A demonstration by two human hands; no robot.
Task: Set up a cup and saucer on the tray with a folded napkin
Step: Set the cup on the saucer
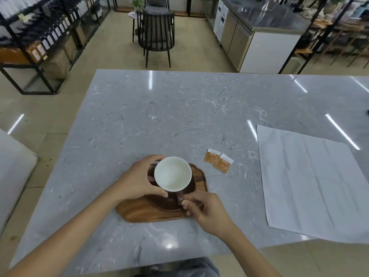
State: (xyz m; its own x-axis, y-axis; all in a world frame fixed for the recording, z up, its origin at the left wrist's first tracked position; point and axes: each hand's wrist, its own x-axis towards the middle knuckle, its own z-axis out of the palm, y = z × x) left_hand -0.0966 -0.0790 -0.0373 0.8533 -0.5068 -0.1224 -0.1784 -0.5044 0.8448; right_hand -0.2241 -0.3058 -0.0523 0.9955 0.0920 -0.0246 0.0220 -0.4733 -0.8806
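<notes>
A cup (172, 173), white inside and dark brown outside, sits over a dark brown saucer (169, 202) on a wooden tray (139, 211) near the table's front edge. My left hand (139, 180) wraps the cup's left side. My right hand (201, 210) pinches the cup's brown handle (180, 197), which points toward me. It is unclear whether the cup rests on the saucer or hovers just above it. A large white napkin (311, 182) lies spread flat on the table to the right, with fold creases showing.
Two orange-and-white sachets (218, 163) lie on the grey marble table (179, 108) just right of the tray. Beyond the table stand dark chairs (157, 35), shelving on the left and a steel counter at the back right.
</notes>
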